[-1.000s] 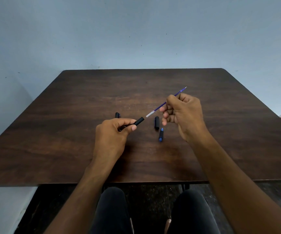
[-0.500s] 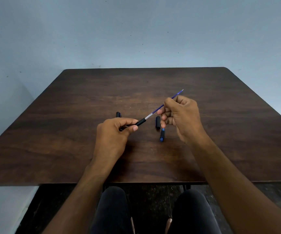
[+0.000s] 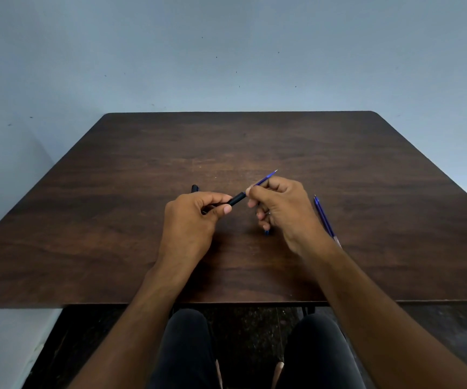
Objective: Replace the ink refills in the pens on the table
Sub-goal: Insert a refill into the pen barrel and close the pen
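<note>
At the table's (image 3: 114, 220) centre, the left hand (image 3: 190, 223) gripped a black pen barrel (image 3: 236, 199) while the right hand (image 3: 280, 209) pinched a blue refill (image 3: 266, 178) partly seated inside. A spare refill (image 3: 323, 217) lay toward the right edge; capping likely remained, with nothing obstructing.

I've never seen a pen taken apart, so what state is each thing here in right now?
Barrel: held by the left hand, open end toward the right.
Refill: pinched by the right hand, partly inside the barrel.
Spare refill: lying loose on the table.
Black piece: lying behind the left hand, mostly hidden.
</note>
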Tool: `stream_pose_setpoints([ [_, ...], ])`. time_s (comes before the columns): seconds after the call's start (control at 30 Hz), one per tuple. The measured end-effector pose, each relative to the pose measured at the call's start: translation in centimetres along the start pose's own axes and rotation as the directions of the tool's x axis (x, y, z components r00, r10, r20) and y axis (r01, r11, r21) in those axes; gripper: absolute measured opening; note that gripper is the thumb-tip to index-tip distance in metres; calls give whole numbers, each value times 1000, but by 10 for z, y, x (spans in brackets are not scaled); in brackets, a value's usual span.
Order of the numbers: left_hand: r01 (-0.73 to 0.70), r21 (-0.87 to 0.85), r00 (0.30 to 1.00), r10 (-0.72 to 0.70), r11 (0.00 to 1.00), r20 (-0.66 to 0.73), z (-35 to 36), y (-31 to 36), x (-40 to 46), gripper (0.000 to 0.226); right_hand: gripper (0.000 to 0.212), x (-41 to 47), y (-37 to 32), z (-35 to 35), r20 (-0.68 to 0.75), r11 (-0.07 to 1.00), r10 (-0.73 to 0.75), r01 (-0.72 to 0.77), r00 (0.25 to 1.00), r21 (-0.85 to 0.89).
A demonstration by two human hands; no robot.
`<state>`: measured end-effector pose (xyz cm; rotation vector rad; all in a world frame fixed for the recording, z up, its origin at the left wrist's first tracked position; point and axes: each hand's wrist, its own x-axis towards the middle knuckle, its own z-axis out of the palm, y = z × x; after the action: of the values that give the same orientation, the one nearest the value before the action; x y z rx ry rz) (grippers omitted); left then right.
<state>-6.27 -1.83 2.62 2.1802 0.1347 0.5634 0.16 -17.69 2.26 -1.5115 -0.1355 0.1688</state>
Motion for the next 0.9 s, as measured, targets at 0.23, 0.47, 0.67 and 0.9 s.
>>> stream_pose_setpoints([
  [0.23,3,19,1000,-3,1000,8,-1,-1,0,22,12,-5,-6,0,31,1000,16,-16,999,-25],
  [0.47,1,14,1000,-1,1000,2,-2,0,2,23,5,1,-7,-6,15,997,-2,1,1000,80],
  [0.67,0,16,1000,0,1000,4,0,-1,3,23,18,4,-5,-10,-9,995,-67,67,998,72],
  [0.9,-6,13,1000,6,1000,2,1,-3,2,23,16,2,-8,-11,24,997,-52,51,998,53],
])
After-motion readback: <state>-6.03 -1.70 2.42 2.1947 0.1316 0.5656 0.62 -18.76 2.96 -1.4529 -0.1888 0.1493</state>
